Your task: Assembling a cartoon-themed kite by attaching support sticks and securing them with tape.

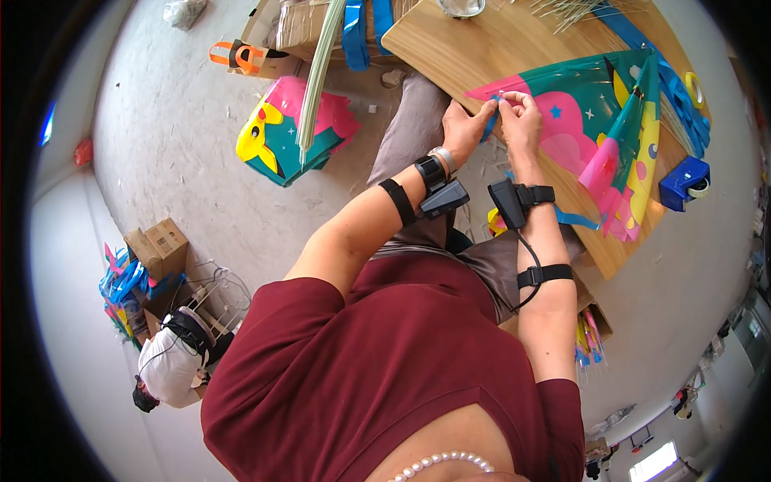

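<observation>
My left hand (464, 132) and my right hand (520, 128) meet at the near-left edge of the wooden table. Their fingertips are pinched together on a narrow blue plastic strip (488, 130), which hangs down between them. Right beside the fingers lies the pink corner of a thin plastic kite (594, 100), green with pink patches and stars. Part of this kite is folded over on the right, showing pink, green and yellow. My fingers hide the exact spot where strip and kite corner meet.
A blue tape dispenser (684, 184) stands at the table's right edge, near blue strips (683, 108) and a yellow tape roll (694, 90). Thin pale sticks (318, 88) jut out left of the table. Another kite (293, 128) lies beyond them. A person (173, 363) sits at lower left.
</observation>
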A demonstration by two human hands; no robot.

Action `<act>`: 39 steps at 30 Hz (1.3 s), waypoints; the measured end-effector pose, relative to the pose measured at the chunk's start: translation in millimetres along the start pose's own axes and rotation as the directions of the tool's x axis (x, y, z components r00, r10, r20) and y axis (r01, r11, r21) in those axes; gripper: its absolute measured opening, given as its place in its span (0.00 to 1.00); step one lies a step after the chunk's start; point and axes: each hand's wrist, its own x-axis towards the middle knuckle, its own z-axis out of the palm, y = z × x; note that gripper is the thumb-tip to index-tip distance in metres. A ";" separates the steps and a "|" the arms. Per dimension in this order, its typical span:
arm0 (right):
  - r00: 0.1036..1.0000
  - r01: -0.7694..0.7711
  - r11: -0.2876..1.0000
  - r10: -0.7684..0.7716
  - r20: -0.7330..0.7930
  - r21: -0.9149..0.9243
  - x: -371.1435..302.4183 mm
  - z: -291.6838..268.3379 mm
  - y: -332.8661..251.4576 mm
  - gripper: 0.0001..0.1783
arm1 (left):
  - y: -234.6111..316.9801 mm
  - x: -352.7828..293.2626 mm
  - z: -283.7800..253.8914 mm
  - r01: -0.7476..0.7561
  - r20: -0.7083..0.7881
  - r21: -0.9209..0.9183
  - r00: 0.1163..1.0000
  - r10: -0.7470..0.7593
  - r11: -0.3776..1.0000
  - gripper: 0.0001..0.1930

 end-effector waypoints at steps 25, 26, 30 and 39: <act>0.919 0.208 0.678 -0.382 -0.095 -0.705 23.2 -12.0 -19.2 0.49 | 11.7 -4.1 -6.0 0.060 0.079 -0.083 0.995 -0.054 0.995 0.19; 0.911 0.206 0.676 -0.397 -0.115 -0.707 25.4 -11.0 -15.8 0.50 | 9.7 -2.4 -7.8 0.052 0.065 -0.083 0.997 -0.046 0.995 0.19; 0.906 0.244 0.668 -0.415 -0.079 -0.703 24.2 -21.2 -13.8 0.50 | 12.1 -3.0 -5.2 0.059 0.117 -0.074 0.992 -0.050 0.995 0.19; 0.903 0.294 0.723 -0.425 -0.067 -0.625 23.8 -4.2 -10.3 0.32 | -18.1 19.4 -29.9 0.085 0.142 -0.108 0.987 -0.069 0.990 0.16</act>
